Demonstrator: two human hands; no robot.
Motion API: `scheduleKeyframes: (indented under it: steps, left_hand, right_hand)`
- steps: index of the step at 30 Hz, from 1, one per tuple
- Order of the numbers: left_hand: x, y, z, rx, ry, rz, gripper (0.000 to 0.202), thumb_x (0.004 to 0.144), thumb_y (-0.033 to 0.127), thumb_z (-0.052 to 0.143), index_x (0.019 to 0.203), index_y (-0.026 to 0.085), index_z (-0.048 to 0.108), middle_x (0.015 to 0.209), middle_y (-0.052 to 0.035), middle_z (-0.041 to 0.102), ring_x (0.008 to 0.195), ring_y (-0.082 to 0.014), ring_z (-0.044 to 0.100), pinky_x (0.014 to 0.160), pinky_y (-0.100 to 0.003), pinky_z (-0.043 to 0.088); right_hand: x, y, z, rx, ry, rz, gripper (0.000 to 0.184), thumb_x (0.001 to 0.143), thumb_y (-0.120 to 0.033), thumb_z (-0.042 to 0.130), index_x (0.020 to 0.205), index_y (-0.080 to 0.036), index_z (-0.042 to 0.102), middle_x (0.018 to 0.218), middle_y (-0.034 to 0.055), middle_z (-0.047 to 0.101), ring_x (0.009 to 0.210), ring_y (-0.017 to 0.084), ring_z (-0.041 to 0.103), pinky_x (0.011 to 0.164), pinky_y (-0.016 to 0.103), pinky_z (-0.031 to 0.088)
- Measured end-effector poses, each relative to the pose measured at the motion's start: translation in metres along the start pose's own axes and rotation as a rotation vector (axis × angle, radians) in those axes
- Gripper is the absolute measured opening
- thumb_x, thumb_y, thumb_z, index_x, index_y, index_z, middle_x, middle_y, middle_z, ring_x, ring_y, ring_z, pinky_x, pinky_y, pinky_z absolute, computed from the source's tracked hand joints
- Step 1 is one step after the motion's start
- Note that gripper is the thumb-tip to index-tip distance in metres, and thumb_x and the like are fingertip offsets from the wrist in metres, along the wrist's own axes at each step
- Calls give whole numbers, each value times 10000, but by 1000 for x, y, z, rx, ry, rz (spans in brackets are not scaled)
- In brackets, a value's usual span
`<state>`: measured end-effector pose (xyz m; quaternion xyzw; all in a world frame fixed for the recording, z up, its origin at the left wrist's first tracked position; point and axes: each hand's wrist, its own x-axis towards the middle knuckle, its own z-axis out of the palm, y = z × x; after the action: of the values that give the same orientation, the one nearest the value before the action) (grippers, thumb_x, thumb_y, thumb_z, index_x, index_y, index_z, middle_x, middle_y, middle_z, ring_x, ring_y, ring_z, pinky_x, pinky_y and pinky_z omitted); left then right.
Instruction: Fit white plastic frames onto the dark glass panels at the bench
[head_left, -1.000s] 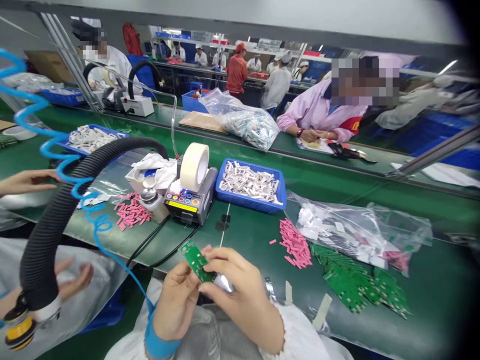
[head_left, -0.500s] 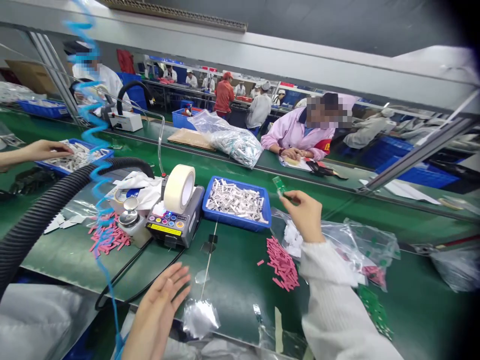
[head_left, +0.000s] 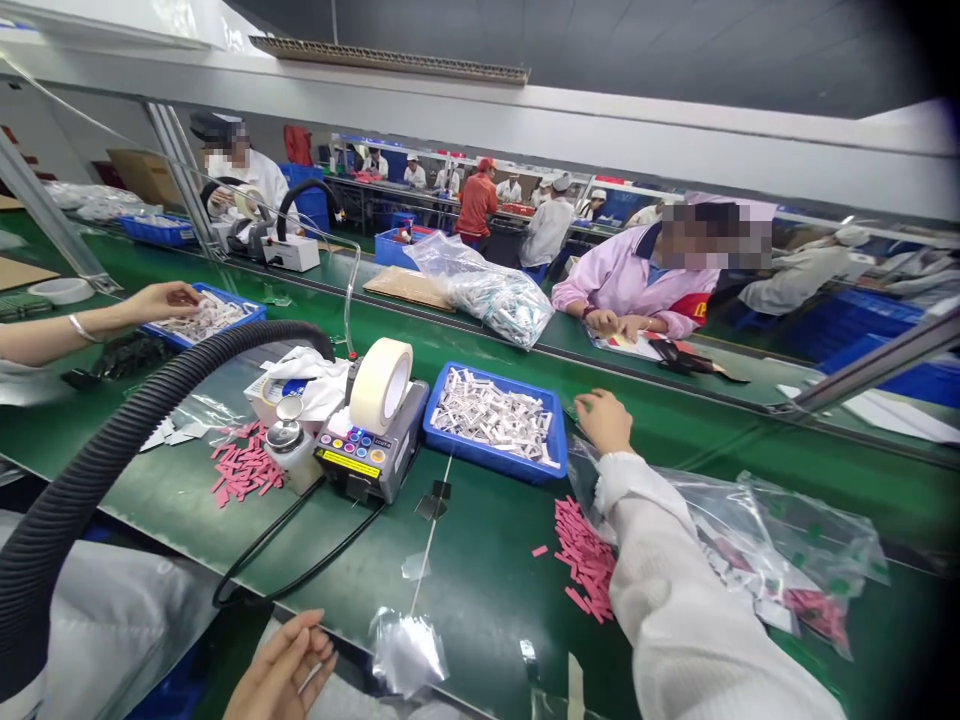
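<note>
R hand (head_left: 604, 421) is seen half-curled, fingertips pointed down-left, just right of the 1 blue plastic tray (head_left: 480, 457), any held item hidden; L hand (head_left: 279, 668) is cut off by frame bottom, well below tray, w/ 1 thin pale strip (head_left: 310, 678) angled across curled fingers, grip not discernible.

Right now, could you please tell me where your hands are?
Right hand beside blue parts tray; left hand at the belt's near edge; clear plastic bag under right sleeve.
</note>
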<state>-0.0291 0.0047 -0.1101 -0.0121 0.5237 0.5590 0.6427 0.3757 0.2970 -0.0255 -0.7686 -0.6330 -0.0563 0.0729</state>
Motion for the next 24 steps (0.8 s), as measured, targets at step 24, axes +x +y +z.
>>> scheduleKeyframes:
  steps: [24]
  left_hand:
    - [-34,5,69,509,-508,475,286,711,322,677,982,240,717,1061,-100,694,1012,-259,602,936,-363,435]
  right_hand:
    - [-261,-145,-38,1551,-980,-136,385,796,-527,559,715,-152,529,672,29,640,527,79,575,512,187,448]
